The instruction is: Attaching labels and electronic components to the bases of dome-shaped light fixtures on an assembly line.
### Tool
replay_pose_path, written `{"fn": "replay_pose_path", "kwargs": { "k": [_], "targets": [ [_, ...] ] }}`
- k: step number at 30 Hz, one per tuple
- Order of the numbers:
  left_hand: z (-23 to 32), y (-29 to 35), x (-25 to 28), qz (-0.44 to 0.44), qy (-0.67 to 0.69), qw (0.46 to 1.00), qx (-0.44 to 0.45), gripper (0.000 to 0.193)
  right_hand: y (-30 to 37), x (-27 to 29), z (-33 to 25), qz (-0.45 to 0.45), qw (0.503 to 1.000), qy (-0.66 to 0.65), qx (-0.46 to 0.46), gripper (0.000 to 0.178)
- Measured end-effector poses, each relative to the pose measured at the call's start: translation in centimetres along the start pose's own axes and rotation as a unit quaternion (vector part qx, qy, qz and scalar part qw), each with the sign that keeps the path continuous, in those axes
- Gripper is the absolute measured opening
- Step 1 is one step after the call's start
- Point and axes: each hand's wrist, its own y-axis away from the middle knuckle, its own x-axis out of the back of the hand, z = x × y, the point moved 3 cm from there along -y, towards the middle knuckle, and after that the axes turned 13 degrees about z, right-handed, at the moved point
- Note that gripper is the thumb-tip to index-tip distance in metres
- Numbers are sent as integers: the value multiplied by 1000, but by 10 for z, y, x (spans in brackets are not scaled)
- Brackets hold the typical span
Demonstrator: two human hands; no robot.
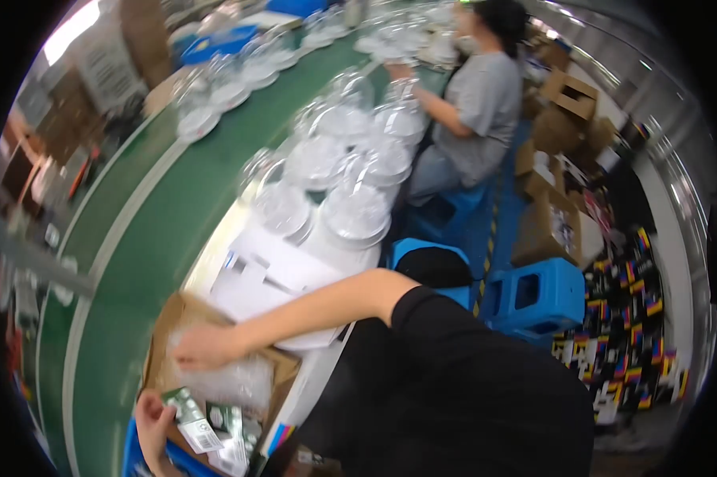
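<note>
The left hand [150, 420] has its grip on a green-and-white packet [193, 423] at the near end of a cardboard box [160, 350], while the right hand [207, 348] meets clear plastic [235, 384] farther in, its grip impossible to tell.

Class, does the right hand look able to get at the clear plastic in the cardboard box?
Probably yes: the cardboard box is open, and the right hand is close by the clear plastic, nothing visibly between.
</note>
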Motion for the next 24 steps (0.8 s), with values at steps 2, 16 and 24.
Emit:
{"fn": "replay_pose_path", "kwargs": {
  "k": [2, 16, 24],
  "targets": [
    [4, -4, 4, 26, 70, 997, -34, 32, 1, -4, -4, 22, 999, -42, -6, 19],
    [54, 6, -47, 74, 4, 980, -185, 57, -4, -5, -1, 82, 994, -70, 31, 11],
    [43, 5, -43, 213, -73, 966, -126, 33, -11, 11, -6, 67, 983, -160, -54, 16]
  ]
}}
